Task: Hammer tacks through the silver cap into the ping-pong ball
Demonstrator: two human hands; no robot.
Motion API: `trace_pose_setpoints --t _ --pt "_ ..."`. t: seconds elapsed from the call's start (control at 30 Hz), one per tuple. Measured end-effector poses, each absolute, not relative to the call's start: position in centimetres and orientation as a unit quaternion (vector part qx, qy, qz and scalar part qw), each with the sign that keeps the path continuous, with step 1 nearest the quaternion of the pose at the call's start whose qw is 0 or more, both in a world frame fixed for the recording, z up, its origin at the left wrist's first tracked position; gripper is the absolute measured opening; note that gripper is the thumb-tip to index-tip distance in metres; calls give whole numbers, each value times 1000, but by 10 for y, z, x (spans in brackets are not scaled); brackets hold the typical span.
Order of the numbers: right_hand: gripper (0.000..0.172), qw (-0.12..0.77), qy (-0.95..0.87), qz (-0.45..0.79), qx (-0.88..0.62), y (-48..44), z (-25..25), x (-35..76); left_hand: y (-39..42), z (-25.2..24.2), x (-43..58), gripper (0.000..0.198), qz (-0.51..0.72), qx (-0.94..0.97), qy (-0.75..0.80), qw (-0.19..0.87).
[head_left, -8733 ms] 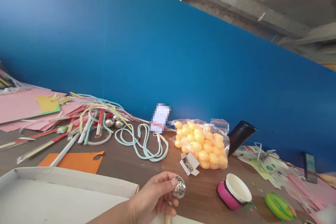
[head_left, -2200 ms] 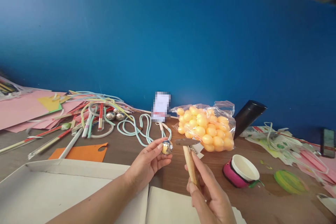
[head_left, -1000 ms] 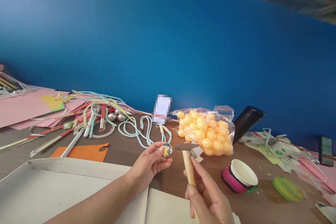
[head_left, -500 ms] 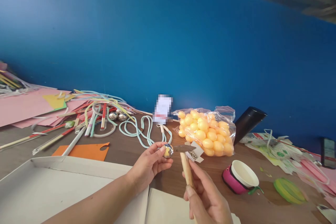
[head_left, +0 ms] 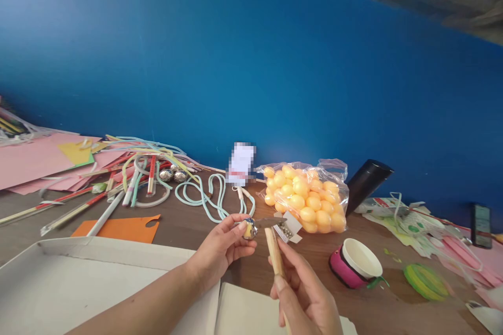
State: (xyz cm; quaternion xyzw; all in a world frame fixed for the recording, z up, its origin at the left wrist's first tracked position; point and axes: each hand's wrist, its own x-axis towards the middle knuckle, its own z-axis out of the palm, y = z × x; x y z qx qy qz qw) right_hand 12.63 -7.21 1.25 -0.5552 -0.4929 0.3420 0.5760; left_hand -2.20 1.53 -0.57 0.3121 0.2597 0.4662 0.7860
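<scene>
Between the thumb and fingers of my left hand [head_left: 230, 243] is a shiny silver ball [head_left: 250, 229]. My right hand [head_left: 304, 288] grips the pale wooden handle of a hammer [head_left: 275, 251], its dark metal head close beside the ball; whether the two touch I cannot tell. Just behind the hammer, a small open white box [head_left: 290, 226] holds tiny metallic pieces. A clear bag of yellow-orange balls [head_left: 310, 201] lies beyond it.
A large white tray [head_left: 118, 248] is at the left front. Behind it lie orange card [head_left: 118, 227], straws and several silver balls. A blue lanyard [head_left: 196, 199] lies mid-table. To the right are a cup [head_left: 359, 261], black cylinder [head_left: 367, 183] and phone [head_left: 481, 225].
The whole view has shifted slightly, so table items appear a little further left. The ball and hammer head look slightly closer together. Both hands keep their holds.
</scene>
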Motion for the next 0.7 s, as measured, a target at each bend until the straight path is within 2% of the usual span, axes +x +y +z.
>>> trace_pose_setpoints --t 0.23,0.53,0.7 --pt "43 569 -480 372 -555 -72 15 126 16 -6 -21 30 458 321 257 788" --pt "50 562 -451 412 -558 -72 13 128 14 -4 -21 29 451 332 254 789" --pt "52 581 -440 395 -559 -71 12 129 14 -5 -21 29 448 337 258 787"
